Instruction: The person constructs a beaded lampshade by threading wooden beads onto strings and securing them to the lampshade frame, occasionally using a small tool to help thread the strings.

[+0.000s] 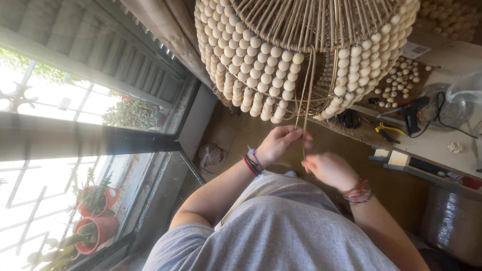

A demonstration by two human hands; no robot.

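— fingers (296,133) first: what are they doing?

— those of the left hand (281,143) are pinched shut on the thin cords (307,95) that hang down from the beaded lampshade (301,55). the right hand (329,169) is curled just below and beside it, its back to the camera; a cord end runs down to its knuckles, but i cannot tell whether it actually grips it.

— and the arms?

— both forearms rise from the grey shirt (281,231) and meet in front of the chest, wrists bent inward, elbows out. bracelets sit on each wrist.

— go big to small. what's around?

— the lampshade fills the top centre, rows of pale round beads over a woven cord frame, its lower rim just above the hands. to the one side stands a barred window (60,150) with potted cacti (95,221) on the sill. to the other lies a worktable (442,145) whose edge is near the right wrist.

— room to move?

— open floor lies between the hands and the table edge, and between the shade's rim and the chest.

— smaller things?

— a glue gun (409,111) and yellow-handled pliers (387,131) on the table, black scissors (349,119) near them, then loose beads (399,83) scattered on a board.

— so the cords, relative to the fingers?

— straight down from the shade, through the left pinch, ending at the right hand.
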